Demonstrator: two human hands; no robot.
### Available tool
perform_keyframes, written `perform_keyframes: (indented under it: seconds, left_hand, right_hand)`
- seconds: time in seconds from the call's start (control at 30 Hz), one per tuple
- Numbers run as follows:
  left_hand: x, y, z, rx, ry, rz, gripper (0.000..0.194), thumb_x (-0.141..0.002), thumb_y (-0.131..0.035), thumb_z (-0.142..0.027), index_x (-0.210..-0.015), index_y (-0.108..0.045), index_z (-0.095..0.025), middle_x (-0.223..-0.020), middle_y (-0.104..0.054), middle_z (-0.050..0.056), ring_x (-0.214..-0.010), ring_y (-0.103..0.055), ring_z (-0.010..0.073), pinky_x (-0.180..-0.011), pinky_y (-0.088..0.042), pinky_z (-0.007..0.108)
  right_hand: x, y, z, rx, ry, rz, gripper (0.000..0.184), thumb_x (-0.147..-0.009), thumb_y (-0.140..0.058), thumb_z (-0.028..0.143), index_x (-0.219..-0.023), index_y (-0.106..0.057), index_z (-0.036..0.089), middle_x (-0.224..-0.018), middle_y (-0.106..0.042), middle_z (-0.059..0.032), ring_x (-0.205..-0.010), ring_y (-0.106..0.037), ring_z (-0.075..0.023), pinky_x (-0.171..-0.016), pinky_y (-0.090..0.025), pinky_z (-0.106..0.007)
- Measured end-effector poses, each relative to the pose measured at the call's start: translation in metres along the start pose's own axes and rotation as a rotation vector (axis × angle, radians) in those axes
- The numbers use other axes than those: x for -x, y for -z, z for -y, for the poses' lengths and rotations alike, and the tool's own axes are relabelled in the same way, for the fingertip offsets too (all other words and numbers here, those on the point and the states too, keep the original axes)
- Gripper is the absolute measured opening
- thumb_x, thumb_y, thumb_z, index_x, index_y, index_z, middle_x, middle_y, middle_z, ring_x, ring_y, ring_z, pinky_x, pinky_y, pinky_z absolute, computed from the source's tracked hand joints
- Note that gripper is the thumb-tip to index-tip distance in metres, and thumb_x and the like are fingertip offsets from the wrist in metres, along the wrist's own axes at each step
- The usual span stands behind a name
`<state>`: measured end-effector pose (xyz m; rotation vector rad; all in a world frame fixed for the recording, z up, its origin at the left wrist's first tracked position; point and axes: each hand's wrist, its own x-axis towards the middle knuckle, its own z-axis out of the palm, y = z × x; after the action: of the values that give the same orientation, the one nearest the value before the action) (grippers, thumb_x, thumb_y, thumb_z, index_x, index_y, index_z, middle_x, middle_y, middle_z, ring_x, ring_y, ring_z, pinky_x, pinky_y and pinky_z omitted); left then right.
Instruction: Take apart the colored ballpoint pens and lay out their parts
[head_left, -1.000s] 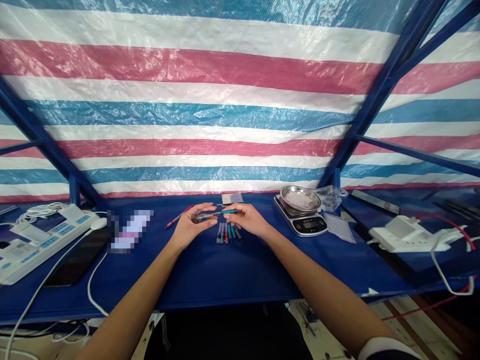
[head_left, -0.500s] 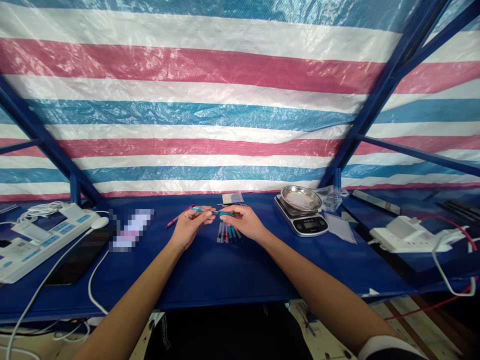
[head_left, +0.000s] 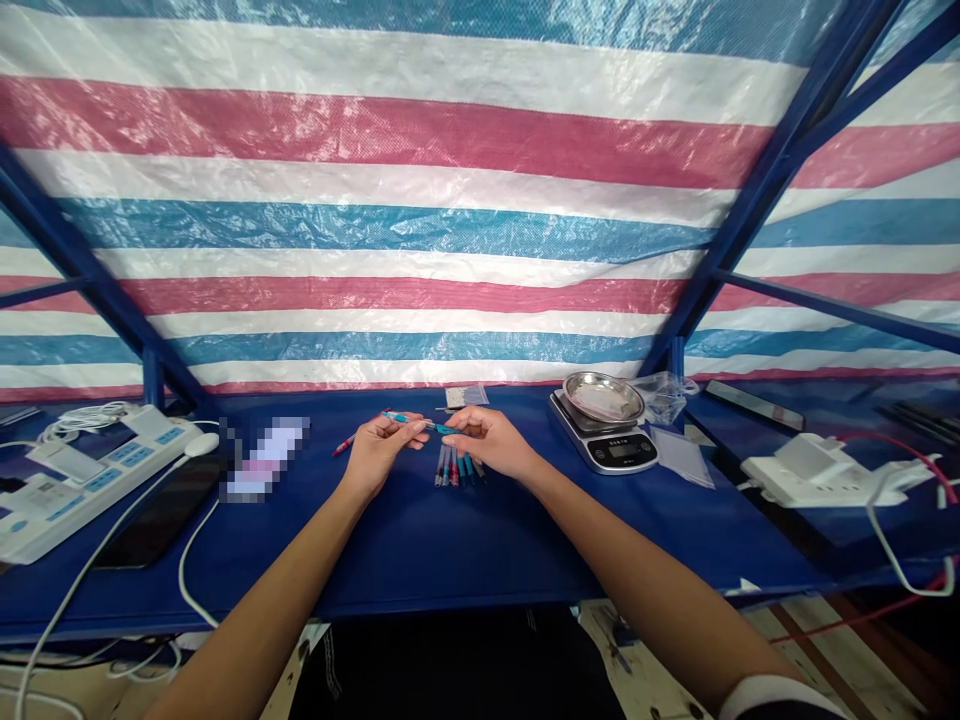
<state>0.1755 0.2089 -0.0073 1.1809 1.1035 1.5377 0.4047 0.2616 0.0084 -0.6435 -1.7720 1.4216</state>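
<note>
Above the blue table (head_left: 420, 545) I hold a teal pen (head_left: 421, 424) level between both hands. My left hand (head_left: 379, 452) pinches its left end, fingers curled. My right hand (head_left: 487, 440) pinches its right end. Just below the right hand a row of several pens (head_left: 456, 468), blue, red and grey, lies side by side on the table. A single red pen (head_left: 346, 441) lies to the left of my left hand.
A small digital scale with a steel bowl (head_left: 609, 418) stands to the right, with clear plastic bags (head_left: 679, 455) beside it. White power strips (head_left: 71, 480) and cables lie at the left, another power strip (head_left: 817, 472) at the right. A striped tarp hangs behind.
Both hands with the teal pen have shifted slightly away from me and to the left, and the pen sits lower between my fingertips.
</note>
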Motion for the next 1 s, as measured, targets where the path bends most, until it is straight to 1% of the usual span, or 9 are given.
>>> perform_keyframes:
  seconds: [0.07,0.17,0.3,0.43,0.57,0.67,0.8,0.9,1.0]
  left_hand:
    - [0.0,0.0,0.0,0.002,0.001,-0.006,0.044,-0.076,-0.094,-0.045,-0.101,-0.082,-0.011,-0.109,-0.082,0.017,-0.083,-0.078,0.0234,-0.07,-0.063,0.032]
    - [0.0,0.0,0.0,0.007,-0.005,-0.018,0.042,-0.076,-0.094,-0.043,-0.101,-0.082,-0.011,-0.107,-0.082,0.015,-0.082,-0.078,0.022,-0.07,-0.062,0.03]
    - [0.0,0.0,0.0,0.007,-0.008,-0.006,0.039,-0.077,-0.094,-0.041,-0.1,-0.081,-0.012,-0.105,-0.083,0.015,-0.08,-0.077,0.0214,-0.07,-0.061,0.031]
    - [0.001,0.0,-0.001,-0.004,-0.016,-0.011,0.04,-0.077,-0.094,-0.042,-0.1,-0.081,-0.012,-0.106,-0.083,0.014,-0.078,-0.076,0.0209,-0.068,-0.059,0.031]
    - [-0.001,0.0,0.0,-0.035,-0.03,-0.016,0.039,-0.076,-0.093,-0.044,-0.097,-0.082,-0.013,-0.099,-0.083,0.013,-0.071,-0.072,0.0192,-0.063,-0.057,0.031]
    - [-0.002,0.001,0.002,-0.044,-0.029,-0.01,0.039,-0.077,-0.093,-0.044,-0.096,-0.082,-0.013,-0.092,-0.082,0.011,-0.064,-0.068,0.0168,-0.061,-0.055,0.03]
    - [-0.001,0.001,0.002,-0.034,-0.026,0.013,0.04,-0.078,-0.093,-0.043,-0.102,-0.082,-0.013,-0.084,-0.081,0.009,-0.064,-0.068,0.0165,-0.061,-0.055,0.029]
    - [0.001,0.0,-0.002,-0.025,-0.031,0.066,0.037,-0.08,-0.092,-0.042,-0.105,-0.082,-0.016,-0.099,-0.083,0.011,-0.079,-0.074,0.0199,-0.074,-0.061,0.032]
    - [0.003,-0.002,-0.007,-0.038,-0.057,0.08,0.046,-0.079,-0.092,-0.041,-0.118,-0.079,-0.019,-0.127,-0.078,0.013,-0.114,-0.075,0.0278,-0.103,-0.059,0.041]
  right_hand:
    - [0.0,0.0,0.001,0.035,-0.022,0.036,0.036,-0.09,-0.079,0.053,-0.1,-0.072,0.019,-0.086,-0.075,-0.0041,-0.066,-0.065,-0.0154,-0.054,-0.048,-0.025]
    - [0.001,-0.002,0.003,0.087,-0.064,0.085,0.043,-0.099,-0.064,0.059,-0.095,-0.074,0.018,-0.082,-0.075,-0.0057,-0.062,-0.065,-0.016,-0.049,-0.045,-0.025]
    - [0.002,-0.004,0.005,0.058,-0.038,0.03,0.044,-0.087,-0.082,0.053,-0.114,-0.069,0.021,-0.093,-0.076,-0.0043,-0.065,-0.066,-0.0152,-0.052,-0.048,-0.025]
    - [0.001,-0.002,0.003,0.073,-0.058,0.104,0.041,-0.099,-0.065,0.059,-0.105,-0.071,0.019,-0.094,-0.078,-0.0079,-0.066,-0.068,-0.0161,-0.049,-0.046,-0.024]
    - [0.0,0.0,0.001,0.073,-0.047,0.101,0.042,-0.093,-0.073,0.057,-0.111,-0.071,0.019,-0.094,-0.077,-0.0065,-0.068,-0.069,-0.0163,-0.049,-0.047,-0.023]
    - [0.001,0.0,0.0,0.065,-0.065,0.143,0.044,-0.098,-0.065,0.06,-0.113,-0.071,0.019,-0.092,-0.077,-0.0067,-0.066,-0.068,-0.0164,-0.049,-0.046,-0.024]
    - [0.001,0.0,0.0,0.064,-0.037,0.074,0.041,-0.092,-0.075,0.056,-0.112,-0.07,0.02,-0.091,-0.076,-0.0047,-0.067,-0.068,-0.0157,-0.051,-0.047,-0.024]
    - [0.0,0.003,0.0,0.071,-0.051,0.087,0.041,-0.099,-0.065,0.06,-0.098,-0.072,0.019,-0.084,-0.075,-0.0048,-0.065,-0.066,-0.0153,-0.051,-0.046,-0.024]
    - [-0.001,0.007,0.001,0.022,-0.054,-0.006,0.04,-0.094,-0.072,0.057,-0.104,-0.073,0.019,-0.082,-0.074,-0.0039,-0.062,-0.064,-0.0144,-0.05,-0.045,-0.024]
